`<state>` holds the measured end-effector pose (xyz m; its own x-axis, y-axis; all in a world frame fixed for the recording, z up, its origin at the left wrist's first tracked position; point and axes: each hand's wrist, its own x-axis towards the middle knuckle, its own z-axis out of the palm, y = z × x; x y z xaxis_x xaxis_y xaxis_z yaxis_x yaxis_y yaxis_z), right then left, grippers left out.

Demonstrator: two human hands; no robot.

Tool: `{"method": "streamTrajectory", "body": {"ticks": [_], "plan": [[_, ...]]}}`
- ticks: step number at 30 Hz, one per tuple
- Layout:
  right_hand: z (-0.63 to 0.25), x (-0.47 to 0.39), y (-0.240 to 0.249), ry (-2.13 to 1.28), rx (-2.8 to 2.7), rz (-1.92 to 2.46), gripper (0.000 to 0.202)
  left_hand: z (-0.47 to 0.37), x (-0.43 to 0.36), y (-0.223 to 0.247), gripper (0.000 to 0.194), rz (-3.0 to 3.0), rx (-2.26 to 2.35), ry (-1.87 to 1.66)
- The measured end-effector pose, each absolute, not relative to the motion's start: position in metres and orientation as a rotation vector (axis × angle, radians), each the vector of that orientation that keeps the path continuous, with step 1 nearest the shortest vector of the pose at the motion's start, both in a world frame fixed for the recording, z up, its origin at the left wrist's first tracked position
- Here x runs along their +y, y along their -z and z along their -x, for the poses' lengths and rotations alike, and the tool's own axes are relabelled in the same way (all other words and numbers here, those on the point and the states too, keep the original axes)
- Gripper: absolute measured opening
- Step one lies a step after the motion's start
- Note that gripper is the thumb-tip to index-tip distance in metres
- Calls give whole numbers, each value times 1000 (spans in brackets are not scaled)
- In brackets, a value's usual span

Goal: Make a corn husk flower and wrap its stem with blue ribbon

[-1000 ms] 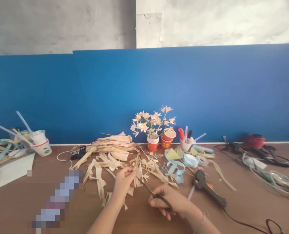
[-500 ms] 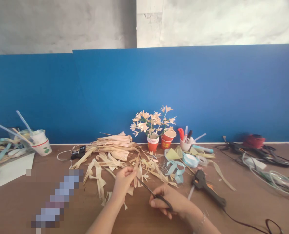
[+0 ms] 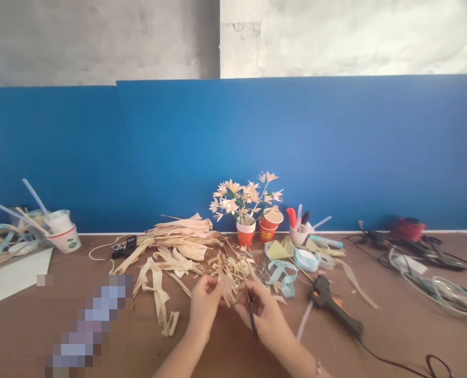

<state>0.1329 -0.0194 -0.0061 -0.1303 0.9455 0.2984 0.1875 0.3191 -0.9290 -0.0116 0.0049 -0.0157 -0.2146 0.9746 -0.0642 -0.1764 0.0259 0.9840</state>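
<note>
Low over the front middle of the table, my left hand (image 3: 206,300) pinches a pale piece of dried husk (image 3: 227,286) between thumb and fingers. My right hand (image 3: 262,314) is closed round black-handled scissors (image 3: 251,307), their blades pointing up and away from me. Its fingertips are close to the husk piece; whether they touch it I cannot tell. Cut husk scraps (image 3: 241,265) lie just beyond both hands. Longer dry husks (image 3: 184,236) are heaped behind my left hand, with a curled strip (image 3: 160,294) nearer to me.
Pale husk flowers (image 3: 245,194) stand in stacked red paper cups (image 3: 246,233) against the blue partition (image 3: 170,152). Right of my hands lie light-blue ribbon (image 3: 286,275) and a black glue gun (image 3: 335,307) with its cord. A white cup (image 3: 65,240) holds straws at left.
My right hand has moved left and closer to my left hand, and the scissors have swung from slanting left to nearly upright. My left hand has shifted slightly right and down with the husk piece.
</note>
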Motion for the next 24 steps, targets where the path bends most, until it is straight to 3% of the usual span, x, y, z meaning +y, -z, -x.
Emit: {"method": "streamTrajectory", "body": {"ticks": [3,10,17,21,24], "plan": [[-124,-23,7,-847,-1566,1100,16,4,-2,18,22,-967,1232,-1355],[-129,-11,18,-1068,-1405,1105,16,4,-2,12,23,-883,1217,-1322],[-138,-6,21,-1145,-1373,1142,31,11,1,4,22,-751,1235,-1395],[-135,-8,20,-1013,-1360,1130,36,6,-3,3,21,-856,1242,-1308],[-133,-8,18,-1153,-1214,1060,40,3,-6,3,23,-920,1173,-1203]]}}
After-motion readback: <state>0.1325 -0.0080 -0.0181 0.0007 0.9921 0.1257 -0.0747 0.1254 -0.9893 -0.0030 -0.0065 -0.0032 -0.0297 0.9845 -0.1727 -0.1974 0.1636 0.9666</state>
